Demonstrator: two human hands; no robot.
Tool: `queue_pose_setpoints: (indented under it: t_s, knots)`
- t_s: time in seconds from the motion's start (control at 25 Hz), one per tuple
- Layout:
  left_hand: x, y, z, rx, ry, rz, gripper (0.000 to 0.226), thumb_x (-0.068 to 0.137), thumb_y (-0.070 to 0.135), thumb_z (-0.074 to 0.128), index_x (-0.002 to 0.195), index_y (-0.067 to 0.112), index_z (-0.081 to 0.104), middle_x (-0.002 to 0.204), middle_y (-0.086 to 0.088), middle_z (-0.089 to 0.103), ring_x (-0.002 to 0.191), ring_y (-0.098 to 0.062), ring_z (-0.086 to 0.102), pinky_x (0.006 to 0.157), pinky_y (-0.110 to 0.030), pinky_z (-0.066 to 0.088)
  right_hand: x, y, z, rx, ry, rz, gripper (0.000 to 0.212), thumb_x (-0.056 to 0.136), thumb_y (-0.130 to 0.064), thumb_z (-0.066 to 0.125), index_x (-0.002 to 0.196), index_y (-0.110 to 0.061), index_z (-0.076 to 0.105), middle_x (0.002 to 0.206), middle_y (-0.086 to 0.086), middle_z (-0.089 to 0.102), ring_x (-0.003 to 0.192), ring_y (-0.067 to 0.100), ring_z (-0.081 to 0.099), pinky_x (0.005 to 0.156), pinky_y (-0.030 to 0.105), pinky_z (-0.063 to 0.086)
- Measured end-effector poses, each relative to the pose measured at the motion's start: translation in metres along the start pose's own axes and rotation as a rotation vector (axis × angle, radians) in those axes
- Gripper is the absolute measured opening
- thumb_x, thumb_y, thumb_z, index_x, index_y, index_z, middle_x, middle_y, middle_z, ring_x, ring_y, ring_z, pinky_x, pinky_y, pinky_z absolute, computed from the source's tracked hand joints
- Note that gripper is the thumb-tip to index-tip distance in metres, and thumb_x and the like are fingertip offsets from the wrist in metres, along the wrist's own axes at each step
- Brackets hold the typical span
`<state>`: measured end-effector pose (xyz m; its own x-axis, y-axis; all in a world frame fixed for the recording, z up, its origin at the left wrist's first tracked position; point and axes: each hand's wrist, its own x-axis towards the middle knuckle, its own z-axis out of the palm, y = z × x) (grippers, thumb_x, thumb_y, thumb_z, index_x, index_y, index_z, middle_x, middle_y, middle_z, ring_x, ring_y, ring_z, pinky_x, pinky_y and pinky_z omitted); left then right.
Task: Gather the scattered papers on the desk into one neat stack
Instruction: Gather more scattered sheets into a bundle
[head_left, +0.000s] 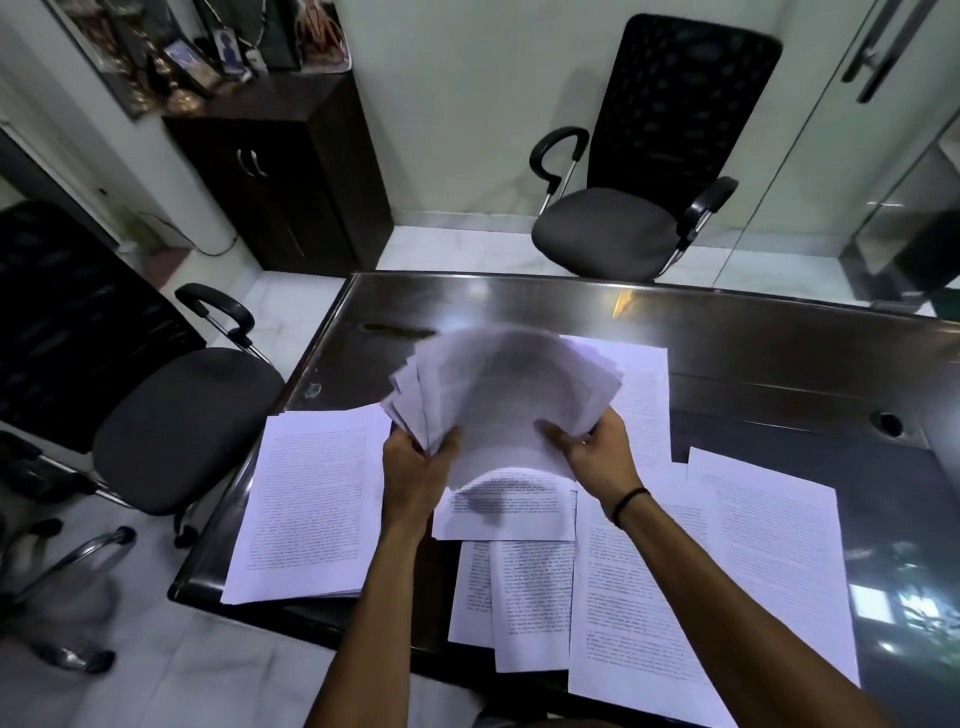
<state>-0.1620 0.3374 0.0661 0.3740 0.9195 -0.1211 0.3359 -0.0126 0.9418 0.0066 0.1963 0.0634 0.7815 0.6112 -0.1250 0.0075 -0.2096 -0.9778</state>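
Desk (727, 353): dark, glossy top, the largest thing before me; printed sheets lay scattered over its near half.
Office chairs: one black chair (639, 171) stood beyond the far edge, another (156, 415) off the left side.
Cabinet (280, 182): dark wood, against the far wall.
Loose sheets: a thick pile (311, 499) sat at the left corner, hanging a little over the edge; large pages (727, 571) lay at my right; smaller overlapping pages (514, 587) lay just below my hands.
Held bundle (498, 400): fanned, uneven, blurred, raised above the desk at its middle.
Left hand (415, 467): my fingers were curled round the bundle's lower left edge, thumb on top.
Right hand (597, 452): my fingers pinched the lower right edge; a dark band (628, 504) circled that wrist.
Handling: I judged the paper light, limp and slick, sheet sliding on sheet, so the fan could spill if I loosened my grip.
Hold: I judged the two side edges best, so I could tap the bottom edge on the desk to square it.
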Motion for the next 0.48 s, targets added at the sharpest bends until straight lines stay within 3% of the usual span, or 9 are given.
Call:
queue_pose_setpoints:
  t_s: [0.08, 0.16, 0.24, 0.32, 0.48]
  knots:
    - [-0.005, 0.011, -0.002, -0.163, 0.039, 0.08, 0.047, 0.078, 0.048, 0.078, 0.113, 0.017, 0.069, 0.098, 0.01, 0.074, 0.09, -0.005, 0.069, 0.076, -0.022, 0.056, -0.005, -0.013, 0.002, 0.134, 0.042, -0.065, 0.043, 0.076, -0.037, 0.084, 0.109, -0.016, 0.067, 0.101, -0.003, 0.073, 0.094, 0.014, 0.069, 0.077, 0.031, 0.057]
    - [-0.004, 0.031, -0.001, -0.286, 0.115, 0.171, 0.042, 0.08, 0.052, 0.071, 0.1, 0.015, 0.07, 0.085, 0.009, 0.071, 0.078, -0.003, 0.065, 0.067, -0.016, 0.051, -0.008, -0.034, 0.004, 0.224, 0.121, -0.157, 0.045, 0.074, -0.046, 0.08, 0.093, -0.008, 0.065, 0.084, -0.006, 0.068, 0.077, 0.007, 0.062, 0.068, 0.02, 0.05]
    - [-0.001, 0.047, 0.005, -0.332, 0.19, 0.183, 0.049, 0.08, 0.057, 0.066, 0.093, 0.01, 0.072, 0.078, 0.005, 0.069, 0.072, -0.004, 0.062, 0.065, -0.017, 0.049, -0.006, -0.049, 0.01, 0.258, 0.208, -0.178, 0.052, 0.071, -0.056, 0.074, 0.083, -0.007, 0.061, 0.076, -0.007, 0.06, 0.068, 0.004, 0.054, 0.062, 0.016, 0.045]
    - [0.006, 0.056, 0.012, -0.333, 0.284, 0.1, 0.035, 0.079, 0.05, 0.071, 0.08, 0.015, 0.072, 0.061, 0.013, 0.063, 0.06, -0.003, 0.056, 0.061, -0.022, 0.047, -0.001, -0.056, 0.019, 0.24, 0.293, -0.137, 0.049, 0.071, -0.058, 0.074, 0.077, -0.011, 0.06, 0.072, -0.01, 0.059, 0.065, 0.004, 0.052, 0.061, 0.017, 0.044]
    - [0.007, 0.058, 0.017, -0.311, 0.327, 0.024, 0.008, 0.08, 0.028, 0.075, 0.082, 0.02, 0.073, 0.067, 0.017, 0.068, 0.062, 0.001, 0.061, 0.065, -0.029, 0.051, 0.004, -0.057, 0.027, 0.261, 0.402, 0.008, 0.037, 0.079, -0.039, 0.077, 0.061, -0.016, 0.054, 0.061, -0.012, 0.054, 0.062, 0.009, 0.049, 0.061, 0.022, 0.041]
